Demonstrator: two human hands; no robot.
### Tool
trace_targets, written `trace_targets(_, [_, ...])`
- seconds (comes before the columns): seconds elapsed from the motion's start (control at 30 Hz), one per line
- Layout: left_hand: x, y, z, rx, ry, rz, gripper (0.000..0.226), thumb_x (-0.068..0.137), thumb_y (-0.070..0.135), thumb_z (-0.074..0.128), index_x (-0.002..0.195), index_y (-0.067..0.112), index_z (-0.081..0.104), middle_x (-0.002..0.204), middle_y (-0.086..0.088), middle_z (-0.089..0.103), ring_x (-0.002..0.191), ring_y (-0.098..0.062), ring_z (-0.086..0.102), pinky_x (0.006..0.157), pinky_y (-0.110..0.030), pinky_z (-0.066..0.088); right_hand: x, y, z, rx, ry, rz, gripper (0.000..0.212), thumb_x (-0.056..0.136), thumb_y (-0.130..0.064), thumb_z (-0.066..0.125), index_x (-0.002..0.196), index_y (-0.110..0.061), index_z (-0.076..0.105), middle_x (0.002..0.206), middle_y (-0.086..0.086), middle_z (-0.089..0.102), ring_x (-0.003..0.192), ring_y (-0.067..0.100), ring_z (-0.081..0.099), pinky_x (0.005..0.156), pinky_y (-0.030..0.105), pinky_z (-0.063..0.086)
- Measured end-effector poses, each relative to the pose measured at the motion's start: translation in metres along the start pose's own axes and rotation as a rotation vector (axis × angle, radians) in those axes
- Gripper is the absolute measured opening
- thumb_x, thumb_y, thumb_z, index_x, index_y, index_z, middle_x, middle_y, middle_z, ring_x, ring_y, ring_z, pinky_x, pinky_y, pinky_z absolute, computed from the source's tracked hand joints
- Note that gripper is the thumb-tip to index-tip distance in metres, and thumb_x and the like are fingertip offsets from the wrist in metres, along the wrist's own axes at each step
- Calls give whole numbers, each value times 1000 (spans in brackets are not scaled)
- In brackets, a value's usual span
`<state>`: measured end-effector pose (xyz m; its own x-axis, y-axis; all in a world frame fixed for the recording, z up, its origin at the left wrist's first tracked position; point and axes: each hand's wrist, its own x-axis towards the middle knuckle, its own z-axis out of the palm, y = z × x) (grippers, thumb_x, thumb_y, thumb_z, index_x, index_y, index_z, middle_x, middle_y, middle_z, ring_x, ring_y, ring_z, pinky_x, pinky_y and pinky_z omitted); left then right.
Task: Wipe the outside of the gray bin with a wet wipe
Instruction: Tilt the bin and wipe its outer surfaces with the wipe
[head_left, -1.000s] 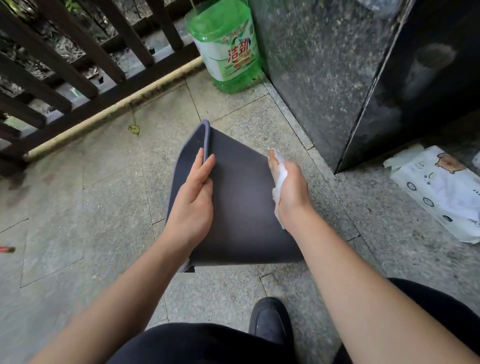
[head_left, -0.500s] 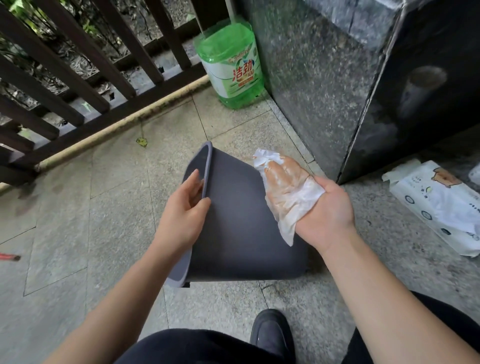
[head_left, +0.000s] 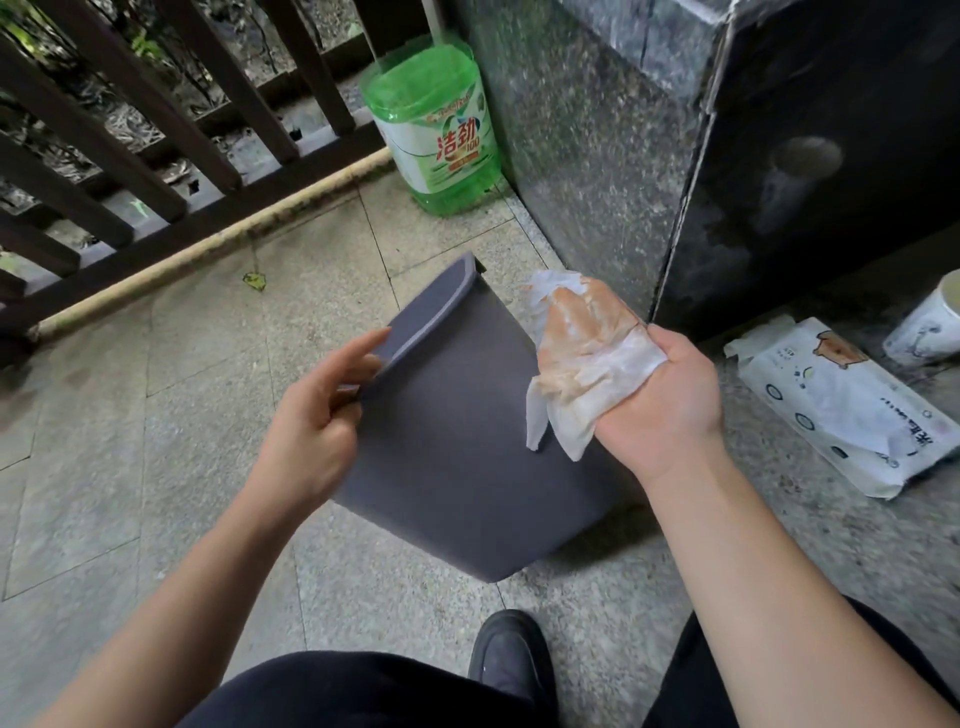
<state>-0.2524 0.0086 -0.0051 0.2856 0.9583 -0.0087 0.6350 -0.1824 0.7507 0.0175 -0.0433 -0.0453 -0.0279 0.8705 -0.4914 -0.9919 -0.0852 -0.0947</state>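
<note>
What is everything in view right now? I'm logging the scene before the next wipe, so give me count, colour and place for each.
gray bin: one, dark gray with a lighter rim, tipped on the stone floor, centre
wet wipe: one, white, draped over the right palm and fingers
wet wipe pack: one, white with printed pictures, lying on the floor, right
detergent bottle: one, green with a white label, standing by the stone wall, top centre
paper roll: one, white, far right edge, partly cut off
railing: one, dark brown, top left
leaf: one, yellow-green, on the floor by the railing
shoe: one, black, bottom centre
left hand: fingers at the bin's rim
right hand: palm up, holding the wipe
</note>
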Motion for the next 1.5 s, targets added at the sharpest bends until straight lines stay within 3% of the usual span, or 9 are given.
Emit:
trace_targets(0.23, [3,29,-9,17,-98,20,20,91,26,55,94,29,74,93,-1,68,82,-8,62,71,-13,44,-6,2,0,-62,98,5,47,96,-30,37,125,-4,63,113,16,69,105,31,64,98,42,44])
trace_targets(0.33, [8,52,-2,165,-232,31,51,93,62,43,89,21,72,82,-11,69,74,-22,63,67,-41,46,-9,5,0,-67,75,4,47,97,-28,32,119,-4,66,106,15,73,103,28,67,102,39,38])
trace_targets(0.43, [15,75,7,243,-236,4,67,86,78,36,80,19,69,61,-5,56,52,-9,48,56,-32,38,-12,8,6,-52,-1,45,50,88,-25,40,125,-1,63,124,15,67,128,27,56,116,39,29])
trace_targets(0.57, [28,94,32,410,-204,16,53,96,63,44,79,17,63,69,3,63,63,-8,55,51,-19,34,-14,24,13,-62,-61,83,59,94,-28,31,144,-1,47,146,20,50,140,32,42,121,40,22])
trace_targets(0.97, [17,69,13,368,-3,-101,31,99,20,46,74,6,56,61,0,55,50,-7,48,46,-28,33,-25,4,16,88,-103,68,55,84,-19,41,133,0,55,119,22,65,134,28,49,100,38,50])
trace_targets(1.1, [6,63,13,363,59,5,32,104,23,43,78,4,49,64,-2,50,54,-7,45,47,-24,30,-22,0,14,29,-46,58,59,91,-25,34,146,-7,44,136,15,59,138,27,46,114,25,26])
trace_targets(1.27, [2,50,22,451,106,142,28,105,21,40,84,5,46,63,-8,49,56,-22,49,52,-40,30,-20,3,12,28,-69,80,57,97,-30,26,146,-9,44,137,14,56,140,24,43,73,20,46])
trace_targets(1.4, [4,43,23,479,149,179,24,106,20,38,87,8,46,59,-4,49,52,-22,49,45,-37,26,-19,3,7,16,-61,13,54,97,-26,28,141,-4,48,122,20,60,136,30,45,117,35,28])
trace_targets(1.5, [3,39,24,464,167,186,26,106,19,39,84,6,47,59,-4,49,52,-20,48,45,-35,27,-17,-6,2,-3,-24,-42,47,87,-24,40,127,-8,59,111,18,67,120,32,57,118,40,26])
